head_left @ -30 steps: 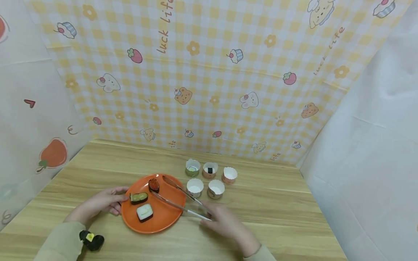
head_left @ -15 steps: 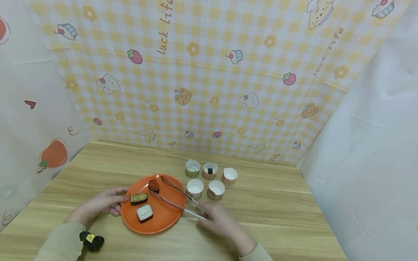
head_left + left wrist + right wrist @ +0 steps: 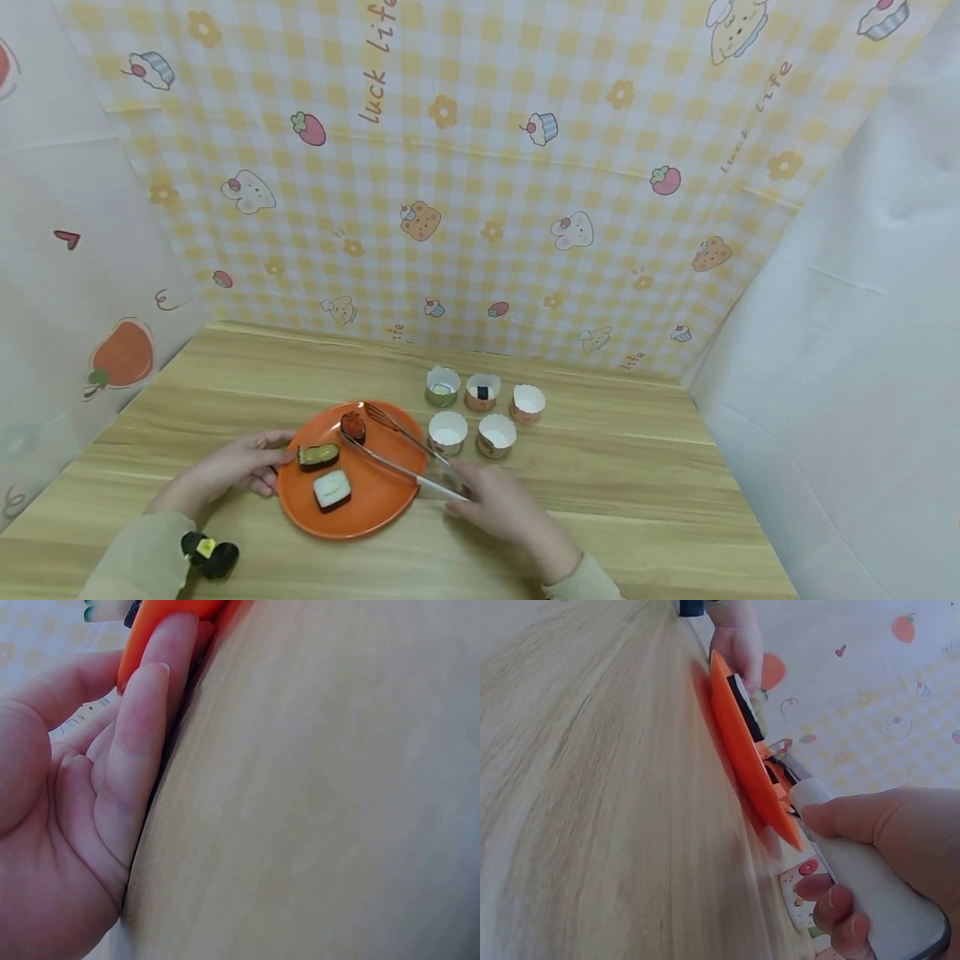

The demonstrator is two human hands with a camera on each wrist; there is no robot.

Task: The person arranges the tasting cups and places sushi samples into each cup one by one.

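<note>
An orange plate (image 3: 375, 504) lies on the table, its left rim pinched by my left hand (image 3: 240, 461), thumb above and fingers beneath, as the left wrist view (image 3: 82, 787) agrees. My right hand (image 3: 498, 504) grips metal tongs (image 3: 381, 459) by their white handles. The tong tips stand apart over the plate, on either side of a red-topped sushi piece (image 3: 353, 425). I cannot tell whether they touch it. Beside it sit a sushi piece with a yellow-green topping (image 3: 318, 455) and a white square one (image 3: 332, 488).
Several small paper cups cluster right of the plate. A green cup (image 3: 442, 397) holds a pale piece, and the cup beside it (image 3: 481, 404) a white piece with a black band. A black strap device (image 3: 212, 557) is on my left sleeve. A patterned cloth (image 3: 480, 167) hangs behind.
My right hand has shifted slightly left with the tongs, bringing their tips a little further left around the red-topped sushi. My left hand and the plate have stayed put.
</note>
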